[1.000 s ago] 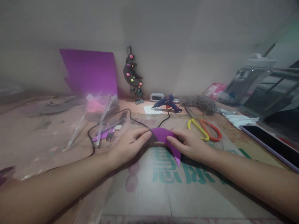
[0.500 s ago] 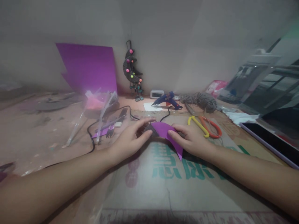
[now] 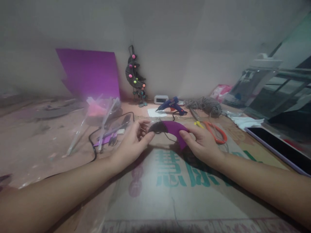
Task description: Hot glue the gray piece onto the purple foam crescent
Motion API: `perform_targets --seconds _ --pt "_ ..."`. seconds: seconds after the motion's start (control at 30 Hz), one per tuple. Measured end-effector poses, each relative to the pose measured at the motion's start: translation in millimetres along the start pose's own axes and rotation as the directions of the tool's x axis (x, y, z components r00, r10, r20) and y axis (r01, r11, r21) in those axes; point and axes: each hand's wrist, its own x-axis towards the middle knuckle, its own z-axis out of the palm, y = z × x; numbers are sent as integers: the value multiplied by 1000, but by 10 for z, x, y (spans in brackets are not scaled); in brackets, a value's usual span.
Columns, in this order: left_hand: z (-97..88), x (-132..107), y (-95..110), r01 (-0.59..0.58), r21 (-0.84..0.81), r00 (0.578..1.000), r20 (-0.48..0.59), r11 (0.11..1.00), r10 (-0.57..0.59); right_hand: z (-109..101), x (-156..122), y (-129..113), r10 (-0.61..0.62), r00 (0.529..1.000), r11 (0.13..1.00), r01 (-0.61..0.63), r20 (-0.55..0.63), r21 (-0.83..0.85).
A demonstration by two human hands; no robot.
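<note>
Head view: one printed board (image 3: 145, 210) spread under your forearms, green characters on it. Purple sheet (image 3: 92, 72) stands at the wall; a second edge shows lower left, so you cannot settle one or two. One clear container (image 3: 255, 81), white-lidded, far right. One phone (image 3: 279, 149) on your right.

Two hands, both yours. Right hand (image 3: 202, 142): closed, thumb against fingers, pinching one purple-and-dark crescent (image 3: 173, 127). Left hand (image 3: 132, 139): half-curled, thumb and fingers about the crescent's dark left end; cannot tell how firmly. Crescent sits between your hands, arched above the board.

Behind: one bead-hung ornament (image 3: 134, 76) by the wall; one pair of scissors (image 3: 220, 140), just beyond your right hand; one blue glue gun (image 3: 172, 104); one grey yarn ball (image 3: 213, 106); one small white clock (image 3: 161, 99).
</note>
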Motion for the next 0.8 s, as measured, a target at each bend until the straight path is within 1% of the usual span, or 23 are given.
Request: perform_targets --seconds 0.07,0.13,0.2,0.27,0.33,0.43,0.5,0.53,0.6,0.7,0.77,0.8 --pt "2 10 -25 68 -104 998 23 992 -66 -18 -6 15 -79 995 997 79 -67 0" --pt "3 10 -28 150 -202 988 75 968 -138 -26 -10 42 -169 980 986 168 -101 -25" --pt "2 9 -9 239 -267 970 118 934 -214 -25 -12 70 -253 964 966 248 -84 -69" --pt "-3 18 22 301 -269 952 138 915 -273 -18 -12 86 -319 947 942 314 -24 -117" --pt "-14 40 49 307 -256 950 136 917 -280 -12 -10 90 -380 925 910 376 14 -172" --pt "-34 78 62 300 -318 954 128 900 -273 -33 -5 96 -458 888 850 447 28 -278" --pt "-41 89 54 321 -350 947 135 880 -292 -75 -4 115 -515 856 794 494 40 -355" --pt "-43 88 48 337 -348 941 153 875 -302 -100 -5 129 -540 840 763 511 43 -395" --pt "-40 80 37 372 -316 923 222 873 -314 -143 -11 157 -571 820 715 526 51 -461" --pt "-28 64 36 387 -259 898 325 885 -298 -151 -23 183 -585 810 694 530 48 -487" --pt "-19 58 42 390 -264 895 335 882 -295 -115 -29 189 -571 820 713 525 50 -464" --pt "-16 58 44 395 -280 898 317 875 -304 -91 -29 193 -547 835 735 510 54 -447"
